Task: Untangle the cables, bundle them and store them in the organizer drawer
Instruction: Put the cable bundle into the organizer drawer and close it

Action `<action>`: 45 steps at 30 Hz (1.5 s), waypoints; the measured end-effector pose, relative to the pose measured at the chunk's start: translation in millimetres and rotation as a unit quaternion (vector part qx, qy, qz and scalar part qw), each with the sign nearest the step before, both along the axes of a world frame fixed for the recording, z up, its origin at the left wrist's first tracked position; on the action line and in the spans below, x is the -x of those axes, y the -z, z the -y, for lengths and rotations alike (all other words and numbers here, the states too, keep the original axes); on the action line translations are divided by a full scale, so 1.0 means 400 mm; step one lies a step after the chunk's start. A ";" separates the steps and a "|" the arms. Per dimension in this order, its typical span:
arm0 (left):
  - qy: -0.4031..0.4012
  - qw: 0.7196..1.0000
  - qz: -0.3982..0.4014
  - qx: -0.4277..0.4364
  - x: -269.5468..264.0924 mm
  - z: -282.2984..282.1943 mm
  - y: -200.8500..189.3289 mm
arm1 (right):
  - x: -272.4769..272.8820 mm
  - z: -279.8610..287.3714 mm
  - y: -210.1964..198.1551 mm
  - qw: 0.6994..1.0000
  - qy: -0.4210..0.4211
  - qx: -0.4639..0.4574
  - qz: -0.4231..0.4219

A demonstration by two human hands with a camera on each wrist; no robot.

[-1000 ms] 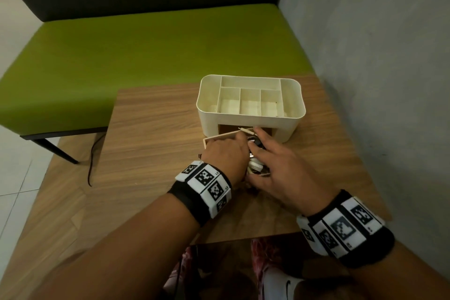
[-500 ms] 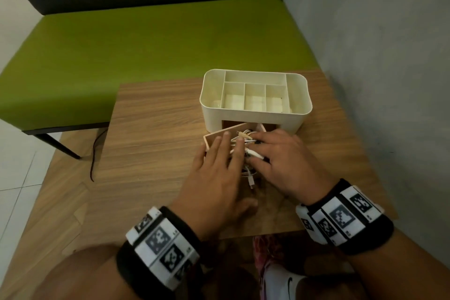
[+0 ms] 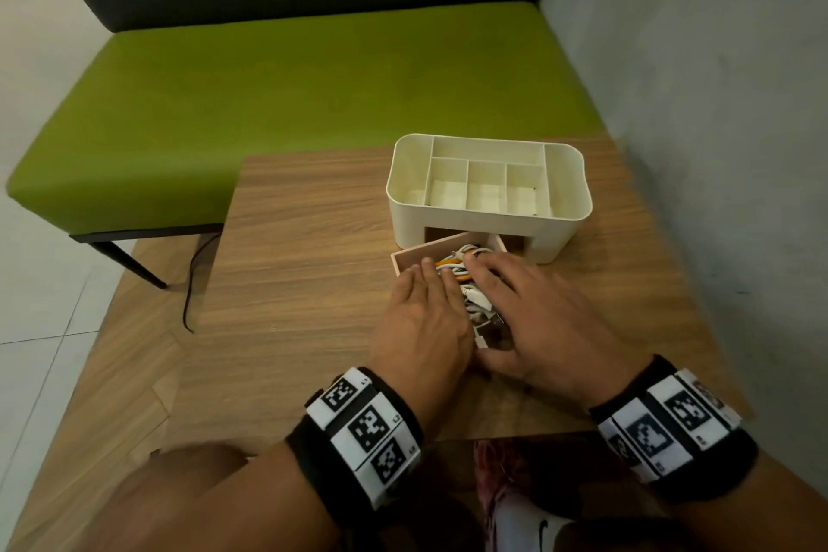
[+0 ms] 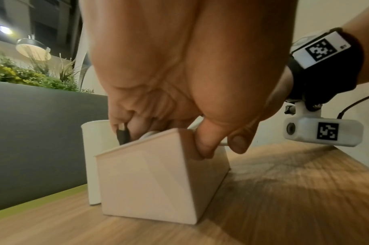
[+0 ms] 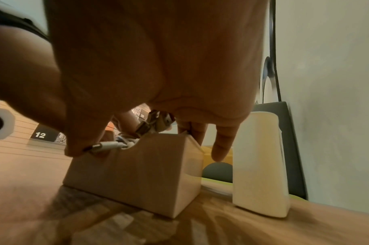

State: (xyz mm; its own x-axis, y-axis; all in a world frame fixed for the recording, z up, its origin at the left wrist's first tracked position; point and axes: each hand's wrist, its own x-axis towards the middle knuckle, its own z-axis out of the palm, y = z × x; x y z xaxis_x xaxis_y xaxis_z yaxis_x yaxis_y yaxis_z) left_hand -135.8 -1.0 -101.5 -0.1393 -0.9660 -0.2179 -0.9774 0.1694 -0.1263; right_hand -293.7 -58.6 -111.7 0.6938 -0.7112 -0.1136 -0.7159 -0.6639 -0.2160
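Both hands lie flat, fingers [image 3: 425, 278] spread: left hand [image 3: 423, 323] and right hand [image 3: 537, 318] press the cables [image 3: 466, 264] into the pulled-out drawer [image 3: 405, 258], apparently so it clears the organizer [image 3: 488, 211] opening.

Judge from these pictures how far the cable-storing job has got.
Done: the cables lie inside the pulled-out drawer. In hand: the left hand and right hand press them down. Left: connectors stick above the rim, and the drawer needs sliding into the organizer.

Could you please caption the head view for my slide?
Both hands press bundled cables into the organizer's open drawer.
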 end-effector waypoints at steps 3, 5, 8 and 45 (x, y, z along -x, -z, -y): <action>-0.019 0.994 -0.105 0.029 0.010 -0.004 0.026 | 0.007 0.010 0.003 0.996 -0.012 0.049 0.067; -0.017 0.993 -0.109 0.039 0.018 -0.007 0.052 | 0.015 0.015 0.009 0.986 -0.029 0.078 0.146; -0.019 0.991 -0.122 0.054 0.037 -0.003 0.070 | 0.020 0.031 0.018 0.979 -0.040 0.076 0.183; -0.067 0.994 -0.075 0.042 0.050 0.031 0.059 | 0.007 0.056 0.023 0.988 -0.001 0.107 0.113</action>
